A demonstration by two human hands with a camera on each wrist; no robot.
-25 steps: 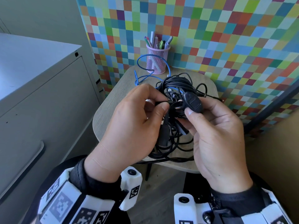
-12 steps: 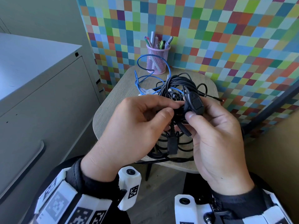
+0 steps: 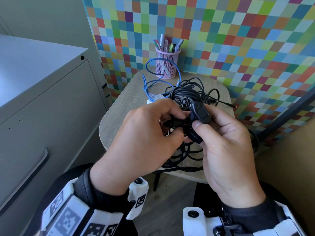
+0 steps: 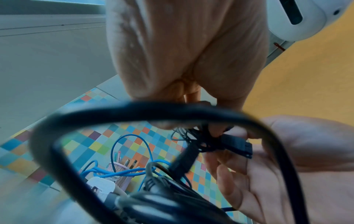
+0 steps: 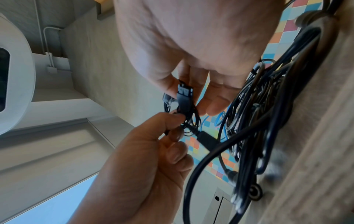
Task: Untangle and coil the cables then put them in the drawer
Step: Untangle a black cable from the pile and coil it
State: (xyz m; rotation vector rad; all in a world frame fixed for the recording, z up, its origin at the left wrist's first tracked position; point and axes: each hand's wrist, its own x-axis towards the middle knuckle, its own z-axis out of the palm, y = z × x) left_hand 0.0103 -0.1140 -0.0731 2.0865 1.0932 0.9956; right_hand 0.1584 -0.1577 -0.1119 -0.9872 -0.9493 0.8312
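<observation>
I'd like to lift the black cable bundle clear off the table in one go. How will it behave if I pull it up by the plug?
Probably floppy: the black cable bundle lies in loose, sagging loops. It likely won't lift cleanly, since the blue cable threads into it and may drag along. The plug, pinched by the right hand, looks rigid, a fair handle.

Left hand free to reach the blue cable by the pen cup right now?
Probably not yet: the left hand pinches the black cable tangle. The blue cable itself lies exposed on the table, nothing covering it.
</observation>
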